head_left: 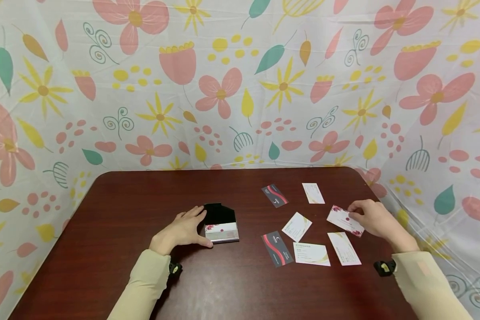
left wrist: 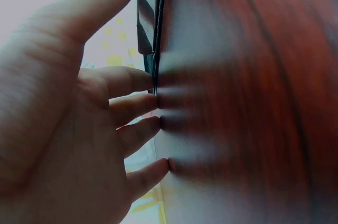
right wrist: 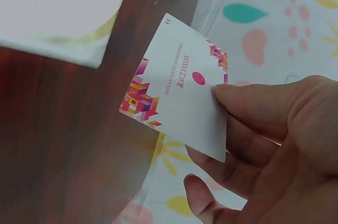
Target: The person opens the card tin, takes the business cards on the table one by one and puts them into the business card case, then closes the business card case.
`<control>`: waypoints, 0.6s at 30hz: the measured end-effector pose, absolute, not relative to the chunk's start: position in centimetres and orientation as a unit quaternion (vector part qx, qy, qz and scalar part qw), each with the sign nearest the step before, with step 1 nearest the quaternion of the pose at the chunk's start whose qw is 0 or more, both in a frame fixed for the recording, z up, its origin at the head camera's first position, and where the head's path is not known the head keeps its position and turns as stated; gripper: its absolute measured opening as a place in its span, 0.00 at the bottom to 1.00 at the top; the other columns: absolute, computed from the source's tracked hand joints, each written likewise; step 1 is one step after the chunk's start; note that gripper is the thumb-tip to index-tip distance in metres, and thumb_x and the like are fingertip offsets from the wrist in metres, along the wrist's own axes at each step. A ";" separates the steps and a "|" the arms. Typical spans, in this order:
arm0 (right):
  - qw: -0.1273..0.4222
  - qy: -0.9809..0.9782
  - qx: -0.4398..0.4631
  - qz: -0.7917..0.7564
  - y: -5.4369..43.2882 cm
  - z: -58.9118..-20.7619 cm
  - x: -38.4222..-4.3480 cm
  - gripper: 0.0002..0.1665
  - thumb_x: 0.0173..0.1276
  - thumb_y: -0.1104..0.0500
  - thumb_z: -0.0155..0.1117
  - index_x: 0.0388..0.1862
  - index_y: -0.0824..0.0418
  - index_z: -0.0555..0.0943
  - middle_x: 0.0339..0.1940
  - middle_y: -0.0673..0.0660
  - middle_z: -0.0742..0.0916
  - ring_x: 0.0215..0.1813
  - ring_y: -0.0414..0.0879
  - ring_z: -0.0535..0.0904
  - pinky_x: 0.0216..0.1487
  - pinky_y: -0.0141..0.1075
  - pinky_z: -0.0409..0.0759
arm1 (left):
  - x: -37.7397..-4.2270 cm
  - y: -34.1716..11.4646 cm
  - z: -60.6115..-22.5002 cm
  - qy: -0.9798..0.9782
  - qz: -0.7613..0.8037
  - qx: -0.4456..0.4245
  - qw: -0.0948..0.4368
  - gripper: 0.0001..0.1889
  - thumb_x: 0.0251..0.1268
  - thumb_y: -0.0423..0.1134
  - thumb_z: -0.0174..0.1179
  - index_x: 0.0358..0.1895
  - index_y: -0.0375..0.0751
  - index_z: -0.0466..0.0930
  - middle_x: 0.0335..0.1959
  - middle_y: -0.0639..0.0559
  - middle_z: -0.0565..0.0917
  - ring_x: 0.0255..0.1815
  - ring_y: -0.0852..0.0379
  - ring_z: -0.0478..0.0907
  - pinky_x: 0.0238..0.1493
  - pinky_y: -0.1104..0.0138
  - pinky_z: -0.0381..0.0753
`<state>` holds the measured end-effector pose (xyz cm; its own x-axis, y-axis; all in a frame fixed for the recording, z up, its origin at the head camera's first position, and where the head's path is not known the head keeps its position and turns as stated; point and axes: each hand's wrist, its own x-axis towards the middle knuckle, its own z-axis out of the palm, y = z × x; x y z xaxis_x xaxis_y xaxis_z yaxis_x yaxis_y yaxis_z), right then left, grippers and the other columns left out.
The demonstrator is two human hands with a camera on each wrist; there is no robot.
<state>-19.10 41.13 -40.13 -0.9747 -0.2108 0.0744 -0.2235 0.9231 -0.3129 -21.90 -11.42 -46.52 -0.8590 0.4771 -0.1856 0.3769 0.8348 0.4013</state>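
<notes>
A metal business card case (head_left: 222, 235) lies on the table with its black-lined lid (head_left: 219, 214) raised; a white card with pink corner patterns shows inside. Beside its left edge rests my left hand (head_left: 188, 227), fingers spread, thumb at the front corner and index finger by the lid. In the left wrist view the fingertips (left wrist: 161, 166) meet the tabletop. My right hand (head_left: 374, 217) pinches a white business card (right wrist: 179, 86) with pink and orange corner patterns between thumb and fingers. In the right wrist view this card is tilted above the table.
Several business cards lie spread to the right of the case: dark grey ones with a red wave (head_left: 275, 196) (head_left: 278, 249), and white ones (head_left: 314, 193) (head_left: 297, 226) (head_left: 311, 254) (head_left: 344, 249). A flower-patterned curtain (head_left: 240, 89) hangs behind the brown table (head_left: 144, 191).
</notes>
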 end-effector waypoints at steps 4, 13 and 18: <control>0.029 -0.979 0.119 0.164 39.4 -39.7 -19.8 0.05 0.65 0.65 0.65 0.37 0.66 0.85 0.26 0.50 0.83 0.25 0.43 0.72 0.29 0.40 0.71 | -21.8 -11.5 -46.5 0.948 0.177 0.225 0.139 0.57 0.45 0.65 0.72 0.75 0.35 0.58 0.77 0.41 0.54 0.78 0.44 0.46 0.71 0.46 0.48; 0.035 -0.971 0.150 0.181 35.1 -38.9 -21.4 0.04 0.65 0.65 0.65 0.36 0.63 0.86 0.26 0.50 0.84 0.24 0.42 0.71 0.29 0.38 0.71 | -21.7 -11.4 -46.3 0.947 0.184 0.224 0.141 0.57 0.45 0.65 0.72 0.75 0.35 0.58 0.77 0.41 0.54 0.78 0.43 0.46 0.71 0.45 0.48; 0.034 -0.964 0.182 0.192 32.4 -38.8 -22.5 0.04 0.66 0.65 0.65 0.35 0.62 0.87 0.26 0.48 0.84 0.25 0.40 0.73 0.29 0.38 0.72 | -21.8 -11.3 -46.3 0.946 0.186 0.227 0.137 0.57 0.45 0.65 0.72 0.75 0.34 0.59 0.77 0.40 0.54 0.78 0.43 0.46 0.71 0.45 0.48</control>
